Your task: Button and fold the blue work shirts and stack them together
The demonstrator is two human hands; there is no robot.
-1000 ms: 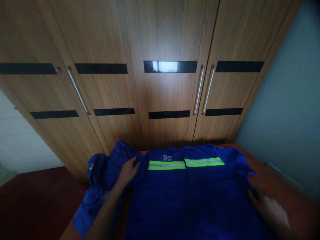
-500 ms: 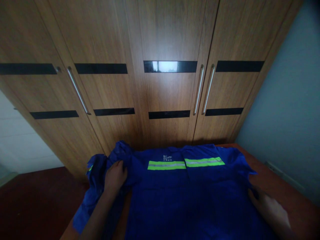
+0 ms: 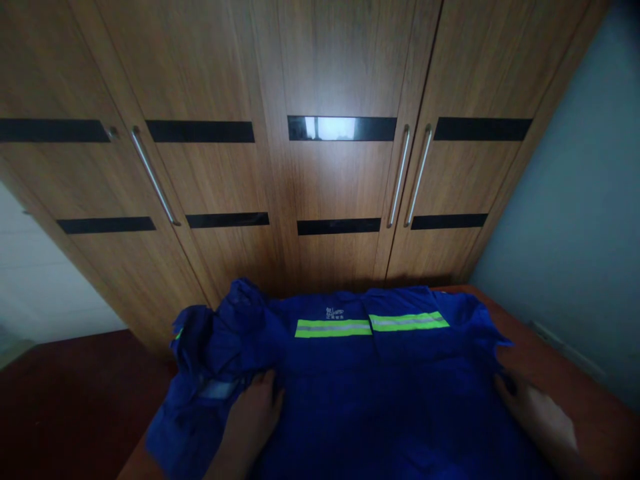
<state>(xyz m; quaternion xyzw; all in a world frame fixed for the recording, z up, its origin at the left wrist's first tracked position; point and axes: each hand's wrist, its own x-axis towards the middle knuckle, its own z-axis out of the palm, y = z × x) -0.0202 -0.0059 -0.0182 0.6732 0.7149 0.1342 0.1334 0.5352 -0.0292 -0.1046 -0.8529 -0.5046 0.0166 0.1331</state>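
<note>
Brown wooden wardrobe doors point(image 3: 340, 180) with black bands rise behind a reddish-orange worktop point(image 3: 520, 360). Along its far edge lies a dark blue work jacket point(image 3: 350, 387) with yellow-green reflective chest strips point(image 3: 407, 323), its body spread toward the near edge. Toward the left edge, blue cloth point(image 3: 195, 347) is bunched in folds; whether it is all one garment, I cannot tell.

The left hand point(image 3: 253, 410) rests with curled, slightly parted fingers between jacket and bunch. The right hand point(image 3: 540, 413) is half closed at the jacket's right side. Neither shows clearly whether it pinches fabric.

Uneven pulling could skew the strips or trap creases beneath the body. Dragging the bunch leftward might let its loose weight slip over the left edge.
</note>
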